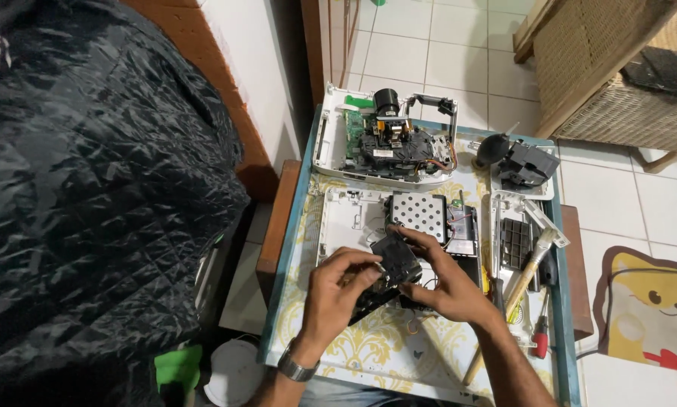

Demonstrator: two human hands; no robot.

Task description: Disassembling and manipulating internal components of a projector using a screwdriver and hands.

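Both your left hand (343, 285) and right hand (438, 277) pinch the small black module (393, 264) from opposite sides, steadying it above the opened white casing (351, 220).

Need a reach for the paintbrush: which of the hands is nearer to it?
Right. The right hand lies just left of the paintbrush; the left hand is farther left, beyond the black part both hold.

Black boxy module (393, 265), tilted, lifted just above the white casing.
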